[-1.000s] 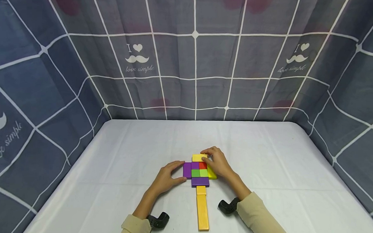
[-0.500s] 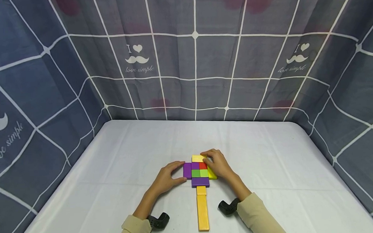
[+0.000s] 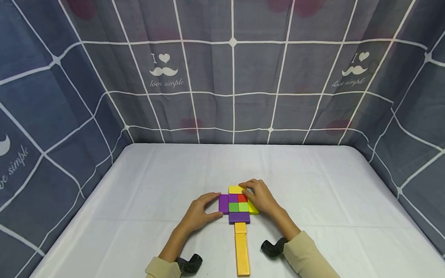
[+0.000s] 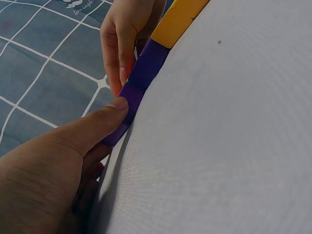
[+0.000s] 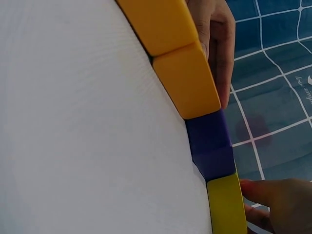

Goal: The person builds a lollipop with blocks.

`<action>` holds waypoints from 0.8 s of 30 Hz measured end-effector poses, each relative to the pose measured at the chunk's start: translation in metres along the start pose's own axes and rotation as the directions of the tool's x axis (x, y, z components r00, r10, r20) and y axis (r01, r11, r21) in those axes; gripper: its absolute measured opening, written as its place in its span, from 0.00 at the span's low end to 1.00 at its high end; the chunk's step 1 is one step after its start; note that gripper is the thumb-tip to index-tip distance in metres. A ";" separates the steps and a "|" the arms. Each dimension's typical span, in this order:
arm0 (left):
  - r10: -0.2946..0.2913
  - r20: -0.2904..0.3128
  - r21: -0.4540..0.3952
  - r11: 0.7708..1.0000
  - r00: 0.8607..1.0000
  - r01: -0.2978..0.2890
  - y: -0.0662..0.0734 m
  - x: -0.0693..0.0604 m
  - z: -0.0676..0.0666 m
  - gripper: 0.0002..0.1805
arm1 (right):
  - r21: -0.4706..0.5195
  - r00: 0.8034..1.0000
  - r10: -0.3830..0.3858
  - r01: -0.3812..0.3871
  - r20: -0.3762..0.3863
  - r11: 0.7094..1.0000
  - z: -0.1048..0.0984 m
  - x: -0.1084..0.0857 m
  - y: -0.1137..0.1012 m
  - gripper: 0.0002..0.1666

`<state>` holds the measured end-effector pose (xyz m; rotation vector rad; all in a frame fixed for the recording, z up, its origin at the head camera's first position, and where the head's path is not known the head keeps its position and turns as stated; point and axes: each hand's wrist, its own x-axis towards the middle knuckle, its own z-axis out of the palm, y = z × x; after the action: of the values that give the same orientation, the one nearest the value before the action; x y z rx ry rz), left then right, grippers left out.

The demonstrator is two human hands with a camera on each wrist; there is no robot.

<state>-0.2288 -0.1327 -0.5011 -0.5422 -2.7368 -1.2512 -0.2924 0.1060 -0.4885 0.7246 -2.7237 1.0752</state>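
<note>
A flat figure of coloured blocks lies on the white table. My left hand holds the upright purple block on its left side, thumb at the near end and a finger at the far end. In the left wrist view the thumb presses that block's edge. My right hand pinches the right part of the yellow block at the top, and partly covers another yellow block on the right. Between them sit small purple, red and green squares.
Below the squares lies a wide purple block. A short orange block and a long orange one run from it towards me. Dark checked curtains surround the white table at the back and sides.
The right hand and the top yellow block have shifted slightly towards me, mostly between the first two frames. The left hand stays in place on the purple block.
</note>
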 end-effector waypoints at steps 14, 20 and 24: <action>0.001 -0.001 0.018 1.000 1.000 -0.001 -0.002 0.001 0.002 0.35 | -0.001 1.000 0.002 -0.002 0.015 1.000 0.000 0.000 0.002 0.13; 0.029 -0.010 0.012 0.999 1.000 -0.029 -0.004 0.000 0.002 0.36 | 0.000 1.000 0.002 -0.002 0.014 1.000 0.000 0.000 0.002 0.13; 0.036 -0.012 0.018 0.999 0.999 -0.035 -0.004 0.000 0.002 0.36 | 0.004 1.000 -0.001 0.001 0.014 1.000 0.000 -0.001 0.002 0.13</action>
<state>-0.2299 -0.1340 -0.5051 -0.5768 -2.7133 -1.2164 -0.2929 0.1080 -0.4901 0.7367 -2.7331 1.0805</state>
